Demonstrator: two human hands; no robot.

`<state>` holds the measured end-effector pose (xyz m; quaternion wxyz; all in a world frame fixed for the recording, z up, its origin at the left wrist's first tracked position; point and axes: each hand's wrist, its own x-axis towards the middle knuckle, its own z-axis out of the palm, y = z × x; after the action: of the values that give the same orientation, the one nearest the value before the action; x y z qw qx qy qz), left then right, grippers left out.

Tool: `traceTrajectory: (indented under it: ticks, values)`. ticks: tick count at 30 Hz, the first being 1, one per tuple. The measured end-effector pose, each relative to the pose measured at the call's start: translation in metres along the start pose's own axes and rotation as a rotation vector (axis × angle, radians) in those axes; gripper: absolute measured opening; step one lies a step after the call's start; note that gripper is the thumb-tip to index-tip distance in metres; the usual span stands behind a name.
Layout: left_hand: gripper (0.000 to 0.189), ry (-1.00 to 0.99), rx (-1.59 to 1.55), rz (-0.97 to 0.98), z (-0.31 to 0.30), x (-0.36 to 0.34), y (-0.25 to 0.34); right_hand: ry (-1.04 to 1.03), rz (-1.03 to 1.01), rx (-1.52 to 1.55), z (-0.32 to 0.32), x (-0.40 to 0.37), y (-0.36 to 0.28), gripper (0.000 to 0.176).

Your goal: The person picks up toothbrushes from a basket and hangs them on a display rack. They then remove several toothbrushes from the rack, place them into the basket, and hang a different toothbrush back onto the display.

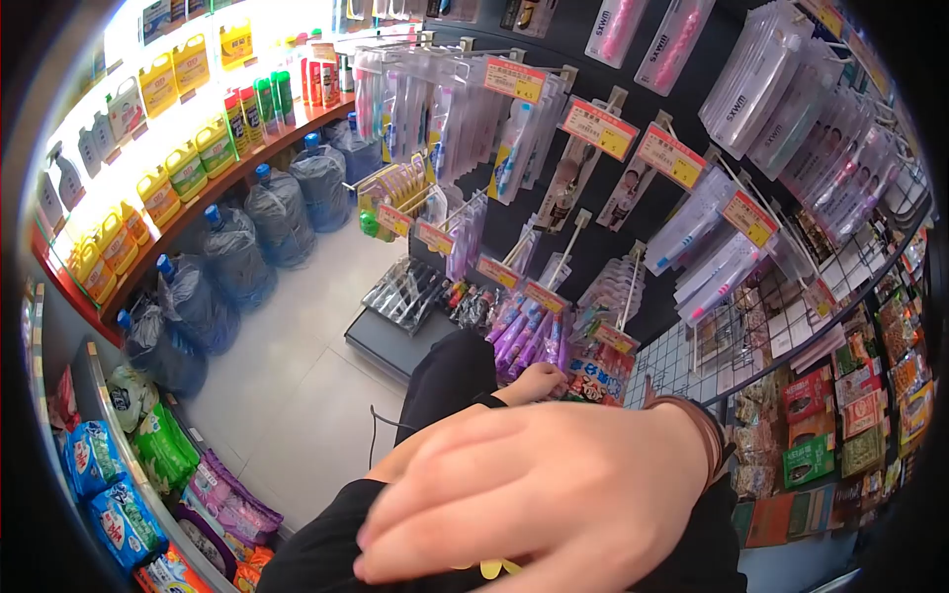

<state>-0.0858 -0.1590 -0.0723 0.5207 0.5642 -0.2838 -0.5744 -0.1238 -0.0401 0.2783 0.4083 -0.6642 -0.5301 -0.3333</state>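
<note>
Close to the camera, my right hand [563, 484] stretches across the view from the right with its back up. Its fingers point left, loosely bent and a little apart, and a brown band circles the wrist. Beneath it a small yellow patch [491, 568] shows, mostly hidden. Farther off, my left hand [537, 382] is by my knee, low at the display rack, with its fingers curled in. Purple packs [529, 336] hang just above it, and a red and blue printed pack [600, 373] is beside its fingertips. I cannot tell what the left fingers hold.
Toothbrush packs [445, 119] hang from hooks above, with price tags [600, 129]. A grey base [381, 341] carries black packs. Large water bottles [280, 212] line the floor below a shelf of cleaners. Bagged goods [124, 519] fill the left shelf; a wire rack [682, 371] stands right.
</note>
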Motion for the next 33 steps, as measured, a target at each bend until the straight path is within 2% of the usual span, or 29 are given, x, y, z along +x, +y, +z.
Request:
traceTrajectory:
  ticks: [1,2,4,5,7,8,10,11,12,15,33]
  values:
    - [0.021,-0.048,-0.04,0.081,-0.001,0.01,-0.016,0.102,0.037,0.13,0.007,-0.004,0.005,0.02]
    - [0.021,-0.044,-0.044,0.077,-0.005,0.035,-0.044,0.221,0.07,0.29,0.014,-0.006,0.008,0.02]
    - [0.023,-0.095,-0.022,0.083,-0.015,0.083,-0.091,0.329,0.186,0.623,0.023,-0.009,0.011,0.024]
    - [0.023,-0.072,0.176,0.139,-0.002,0.025,-0.029,0.331,0.292,0.832,0.02,-0.006,0.003,0.029]
    - [0.022,-0.052,0.101,0.146,-0.002,0.011,-0.016,0.265,0.375,1.011,0.01,0.002,-0.014,0.04]
    - [0.022,-0.027,-0.033,-0.005,0.002,-0.002,-0.001,0.153,0.337,0.971,0.009,0.004,-0.013,0.043]
    - [0.021,-0.082,0.009,-0.048,-0.001,-0.006,0.006,-0.062,0.241,0.883,0.007,0.007,-0.009,0.051]
    - [0.02,-0.082,0.008,-0.046,-0.001,-0.008,0.006,0.217,0.225,1.009,0.026,0.008,-0.019,0.056]
    - [0.02,-0.081,0.008,-0.043,-0.001,-0.008,0.007,0.243,0.237,0.998,0.03,0.008,-0.021,0.055]
    - [0.02,-0.032,-0.025,-0.002,0.001,-0.005,0.002,0.24,0.262,0.971,0.027,0.006,-0.021,0.051]
    - [0.02,-0.048,-0.008,0.043,-0.001,0.015,-0.018,0.18,0.264,0.74,-0.006,0.004,-0.014,0.031]
